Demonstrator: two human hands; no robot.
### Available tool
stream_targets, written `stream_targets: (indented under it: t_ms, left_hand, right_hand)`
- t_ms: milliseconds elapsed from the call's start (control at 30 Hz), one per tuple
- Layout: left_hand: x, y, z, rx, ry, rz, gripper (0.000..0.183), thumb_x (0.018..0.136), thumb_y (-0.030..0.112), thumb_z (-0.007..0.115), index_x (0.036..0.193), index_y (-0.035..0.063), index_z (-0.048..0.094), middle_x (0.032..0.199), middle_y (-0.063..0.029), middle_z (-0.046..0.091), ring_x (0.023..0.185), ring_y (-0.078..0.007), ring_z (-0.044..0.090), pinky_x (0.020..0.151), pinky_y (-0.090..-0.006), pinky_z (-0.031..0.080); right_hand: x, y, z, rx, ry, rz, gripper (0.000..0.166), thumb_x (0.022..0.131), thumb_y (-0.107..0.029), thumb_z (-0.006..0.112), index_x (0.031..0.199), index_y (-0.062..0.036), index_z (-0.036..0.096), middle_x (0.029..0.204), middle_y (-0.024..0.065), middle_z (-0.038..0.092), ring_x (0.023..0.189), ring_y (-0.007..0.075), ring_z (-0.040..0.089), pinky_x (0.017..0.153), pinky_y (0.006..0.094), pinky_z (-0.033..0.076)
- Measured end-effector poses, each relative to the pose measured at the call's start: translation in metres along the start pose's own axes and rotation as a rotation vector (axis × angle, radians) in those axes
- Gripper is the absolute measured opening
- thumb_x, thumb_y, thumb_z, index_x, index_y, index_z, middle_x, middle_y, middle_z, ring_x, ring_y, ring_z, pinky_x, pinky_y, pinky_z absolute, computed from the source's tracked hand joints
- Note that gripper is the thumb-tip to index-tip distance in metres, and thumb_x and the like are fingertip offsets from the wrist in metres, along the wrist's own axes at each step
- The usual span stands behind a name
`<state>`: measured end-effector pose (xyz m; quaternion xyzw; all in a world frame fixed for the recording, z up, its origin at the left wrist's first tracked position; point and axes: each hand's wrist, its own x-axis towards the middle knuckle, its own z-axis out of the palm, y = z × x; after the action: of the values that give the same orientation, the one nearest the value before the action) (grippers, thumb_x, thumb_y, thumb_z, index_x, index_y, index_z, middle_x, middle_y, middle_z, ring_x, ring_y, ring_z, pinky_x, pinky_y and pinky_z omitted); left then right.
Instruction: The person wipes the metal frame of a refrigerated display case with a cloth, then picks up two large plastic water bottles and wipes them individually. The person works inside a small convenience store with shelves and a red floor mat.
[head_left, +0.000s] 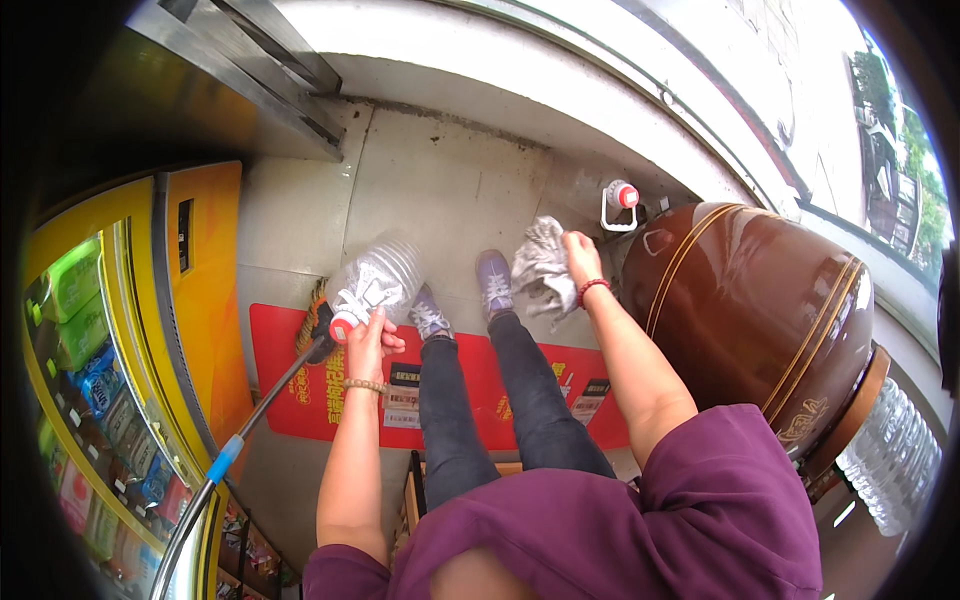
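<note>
My left hand (367, 345) grips the neck area of a large clear plastic bottle (386, 270) with a red and white cap; the bottle points away from me above the floor and looks empty. In my right hand (583, 261) is a crumpled grey-white cloth (541, 266), which hangs down on the left side of my fingers. The bottle and the cloth are apart, one on each side of my shoes. Another clear bottle with a red cap (627, 196) and a white handle stands by the wall, beyond my right hand.
A big brown glazed jar (735, 300) stands at the right, clear plastic bottles (892, 457) beside it. At the left are a yellow display cabinet (139, 360) with packaged goods and a metal-handled mop or broom (259, 412). A red printed mat (292, 375) lies underfoot.
</note>
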<state>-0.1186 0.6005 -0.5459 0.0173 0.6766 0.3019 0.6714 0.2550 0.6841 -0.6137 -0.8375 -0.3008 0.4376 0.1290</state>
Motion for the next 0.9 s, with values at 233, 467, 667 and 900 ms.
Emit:
stream_targets:
  t_ms: [233, 467, 667, 900]
  left_hand:
    - [0.012, -0.005, 0.000, -0.012, -0.038, 0.011, 0.030, 0.090, 0.031, 0.052, 0.093, 0.0020, 0.060, 0.057, 0.0010, 0.049, 0.054, -0.0113, 0.057, 0.051, -0.0250, 0.052]
    - [0.021, -0.009, 0.028, -0.027, -0.126, 0.010, 0.032, 0.090, 0.028, 0.054, 0.110, 0.0041, 0.058, 0.077, -0.0044, 0.060, 0.066, -0.0133, 0.061, 0.057, -0.0238, 0.052]
    - [0.032, -0.015, 0.073, -0.055, -0.196, 0.032, 0.037, 0.088, 0.035, 0.056, 0.110, 0.0053, 0.060, 0.095, -0.0072, 0.063, 0.080, -0.0132, 0.060, 0.069, -0.0240, 0.048]
    - [0.042, -0.024, 0.075, -0.019, -0.232, -0.035, 0.043, 0.082, 0.036, 0.065, 0.106, 0.0014, 0.057, 0.098, -0.0055, 0.061, 0.089, -0.0117, 0.056, 0.076, -0.0273, 0.045]
  right_hand:
    - [0.024, -0.034, -0.045, -0.622, 0.311, 0.178, 0.059, 0.076, -0.040, 0.055, 0.130, -0.0236, 0.039, 0.112, 0.0155, 0.059, 0.104, 0.0318, 0.056, 0.086, 0.0427, 0.044]
    - [0.039, -0.036, -0.025, -0.586, 0.050, -0.100, 0.046, 0.075, -0.035, 0.058, 0.111, -0.0077, 0.056, 0.107, 0.0169, 0.061, 0.102, 0.0312, 0.057, 0.087, 0.0368, 0.044]
    - [-0.060, -0.059, 0.032, -0.205, -0.270, -0.158, 0.041, 0.075, -0.034, 0.062, 0.105, -0.0064, 0.056, 0.081, 0.0148, 0.064, 0.079, 0.0244, 0.063, 0.075, 0.0329, 0.047]
    - [-0.133, -0.082, 0.097, -0.637, -0.671, -0.451, 0.045, 0.080, -0.037, 0.052, 0.119, -0.0132, 0.048, 0.086, 0.0241, 0.062, 0.082, 0.0397, 0.060, 0.073, 0.0465, 0.047]
